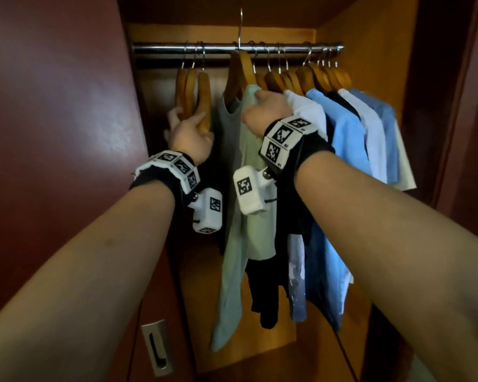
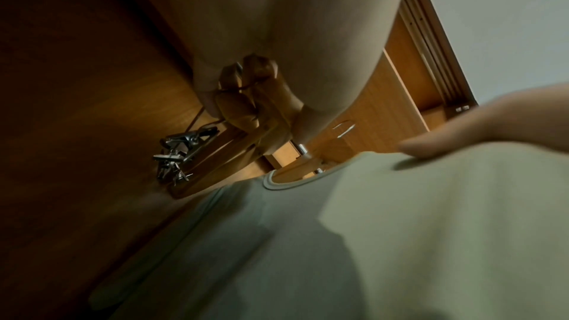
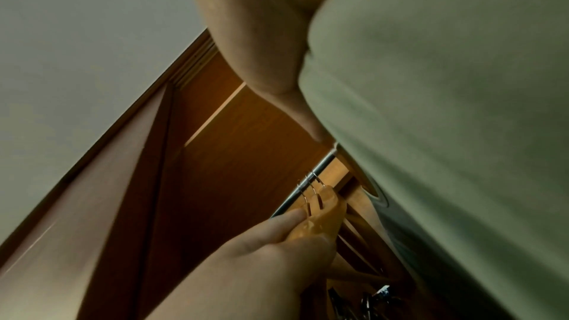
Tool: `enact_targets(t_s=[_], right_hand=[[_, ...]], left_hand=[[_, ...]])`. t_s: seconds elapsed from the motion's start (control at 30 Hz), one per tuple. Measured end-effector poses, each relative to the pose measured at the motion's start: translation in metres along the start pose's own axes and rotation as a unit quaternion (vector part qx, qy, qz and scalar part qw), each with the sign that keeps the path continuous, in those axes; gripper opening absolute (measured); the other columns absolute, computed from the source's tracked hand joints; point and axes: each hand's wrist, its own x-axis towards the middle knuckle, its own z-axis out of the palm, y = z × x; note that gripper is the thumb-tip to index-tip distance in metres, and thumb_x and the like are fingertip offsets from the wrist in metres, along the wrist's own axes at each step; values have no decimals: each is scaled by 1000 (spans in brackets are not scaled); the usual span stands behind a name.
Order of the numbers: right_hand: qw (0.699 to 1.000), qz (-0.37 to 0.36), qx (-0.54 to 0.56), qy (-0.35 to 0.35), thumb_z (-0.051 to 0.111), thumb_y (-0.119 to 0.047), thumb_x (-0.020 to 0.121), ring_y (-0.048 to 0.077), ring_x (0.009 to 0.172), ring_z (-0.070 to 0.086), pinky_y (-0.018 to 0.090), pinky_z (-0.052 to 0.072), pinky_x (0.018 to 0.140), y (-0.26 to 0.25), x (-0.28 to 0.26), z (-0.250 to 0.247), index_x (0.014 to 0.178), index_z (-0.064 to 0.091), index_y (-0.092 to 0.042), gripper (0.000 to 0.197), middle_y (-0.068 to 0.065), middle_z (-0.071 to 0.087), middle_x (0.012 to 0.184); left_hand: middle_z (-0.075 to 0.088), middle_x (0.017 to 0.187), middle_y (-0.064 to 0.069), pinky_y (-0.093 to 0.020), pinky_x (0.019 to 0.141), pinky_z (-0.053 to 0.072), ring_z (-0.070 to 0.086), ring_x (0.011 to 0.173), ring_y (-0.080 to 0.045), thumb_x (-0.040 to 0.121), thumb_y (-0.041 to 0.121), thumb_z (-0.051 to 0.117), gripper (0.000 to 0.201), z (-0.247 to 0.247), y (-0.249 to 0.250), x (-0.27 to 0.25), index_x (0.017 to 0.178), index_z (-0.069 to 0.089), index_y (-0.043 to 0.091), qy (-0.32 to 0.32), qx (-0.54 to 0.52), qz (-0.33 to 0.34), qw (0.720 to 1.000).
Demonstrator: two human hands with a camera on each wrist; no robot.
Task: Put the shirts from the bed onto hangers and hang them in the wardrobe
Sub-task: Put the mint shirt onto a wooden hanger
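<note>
Wardrobe: an open wardrobe (image 1: 342, 37) with an orange-wood interior fills the head view, its dark red-brown door (image 1: 53, 133) taking the left of the frame.
Rail: a metal rail (image 1: 232, 48) runs across the top centre, carrying wooden hangers along its length.
Empty hangers: three bare wooden hangers (image 1: 193, 89) hang together at the upper left of the rail.
Left hand: the left hand (image 1: 189, 133) is wrapped round the lower ends of those bare hangers, thumb on the near side.
Green shirt: a pale green shirt (image 1: 249, 188) on a wooden hanger (image 1: 240, 73) sits in the centre, its hook raised above the rail.
Right hand: the right hand (image 1: 265, 108) grasps the green shirt at its shoulder, over the hanger.
Hung shirts: white, blue and dark shirts (image 1: 351, 133) hang in a row at the right of the rail.
Wrists: both wear marker-covered bands.
</note>
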Motion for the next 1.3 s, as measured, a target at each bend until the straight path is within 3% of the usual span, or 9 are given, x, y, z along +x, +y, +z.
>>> enact_targets(t_s=[0.1, 0.27, 0.67, 0.87, 1.0, 1.3], right_hand=[[999, 9, 48, -3, 55, -22, 93, 28, 124, 52, 28, 42, 98, -5, 22, 15, 147, 37, -22, 57, 9, 50, 140], [999, 1, 31, -17, 55, -23, 92, 27, 119, 56, 29, 44, 97, 2, 49, 35, 146, 40, -24, 56, 9, 55, 135], [999, -23, -27, -28, 53, -22, 91, 28, 113, 59, 28, 44, 80, 11, 89, 45, 141, 45, -19, 51, 10, 59, 129], [997, -34, -55, -36, 54, -22, 92, 28, 124, 52, 32, 44, 98, 29, 96, 54, 144, 42, -18, 53, 11, 52, 138], [995, -43, -82, -36, 55, -23, 93, 29, 124, 52, 30, 44, 94, 38, 93, 61, 142, 45, -17, 50, 10, 53, 137], [999, -34, -29, -5, 58, -25, 91, 31, 119, 54, 32, 45, 94, 62, 85, 72, 139, 48, -27, 50, 9, 59, 129]], left_hand=[[19, 154, 0, -26, 110, 23, 31, 131, -37, 91, 22, 62, 44, 2, 0, 2, 133, 56, 32, -1, -1, -7, 1000], [16, 154, 2, -24, 108, 21, 28, 132, -34, 93, 24, 60, 44, 5, 0, 3, 135, 54, 34, 4, -7, -9, 1000], [15, 155, 3, -27, 108, 23, 27, 132, -31, 92, 30, 61, 44, 20, 2, 1, 136, 53, 36, 27, -5, -5, 1000], [17, 154, 3, -27, 108, 22, 27, 134, -30, 92, 31, 61, 45, 21, -3, 1, 136, 52, 36, 38, 0, 7, 999], [19, 154, 4, -27, 108, 22, 27, 134, -28, 92, 32, 62, 46, 21, -6, -1, 136, 52, 35, 45, 2, 15, 999], [20, 154, 2, -25, 104, 22, 29, 133, -29, 92, 31, 62, 45, 26, -7, -2, 136, 53, 34, 53, 21, 35, 998]])
